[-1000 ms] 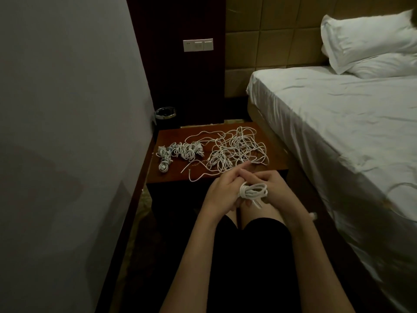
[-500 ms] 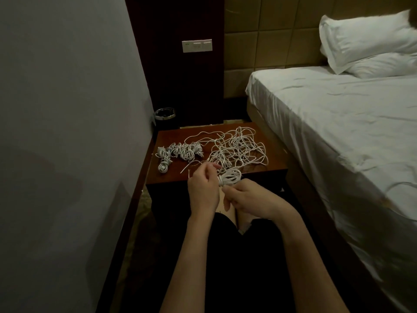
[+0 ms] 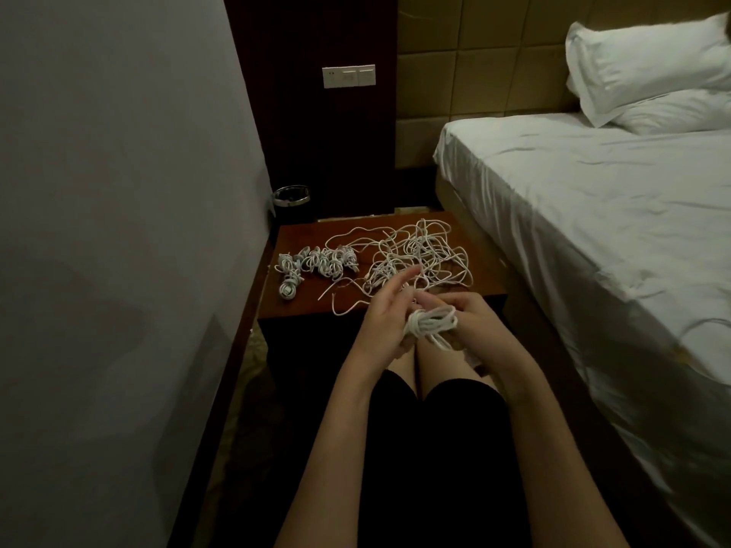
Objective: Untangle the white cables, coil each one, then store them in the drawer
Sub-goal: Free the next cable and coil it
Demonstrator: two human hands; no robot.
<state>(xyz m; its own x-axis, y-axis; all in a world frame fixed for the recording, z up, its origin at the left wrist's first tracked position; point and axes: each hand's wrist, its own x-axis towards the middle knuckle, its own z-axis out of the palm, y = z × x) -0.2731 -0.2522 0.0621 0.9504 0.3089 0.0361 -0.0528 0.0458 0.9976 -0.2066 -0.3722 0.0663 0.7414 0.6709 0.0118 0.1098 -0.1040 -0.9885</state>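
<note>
Head view: looking down past two bare forearms and a lap in black shorts (image 3: 435, 448) toward a dark wooden nightstand (image 3: 466, 288). Holding a small bundle of coiled white cable (image 3: 431, 323) in front of the knees, just short of the nightstand's near edge. Wrapping the right hand (image 3: 474, 322) around the bundle from the right side, fingers curled shut on the loops, a short loose end hanging below. Pressing the left hand (image 3: 385, 310) against the bundle's left side, palm turned inward, fingers (image 3: 399, 276) stretched out and apart, pointing toward the nightstand, not closed on anything.

Lying on the nightstand, right of centre: a loose tangle of white cables (image 3: 419, 255), spreading almost to the right edge, two free ends trailing toward the near edge. Sitting along the left part of the top: a row of finished small coils (image 3: 316, 265), close together, well apart from the hands. Standing behind the nightstand in the corner: a dark bin with a metal rim (image 3: 291, 195). Filling the right side: a bed with a white sheet (image 3: 593, 215) and pillows (image 3: 648, 73).
</note>
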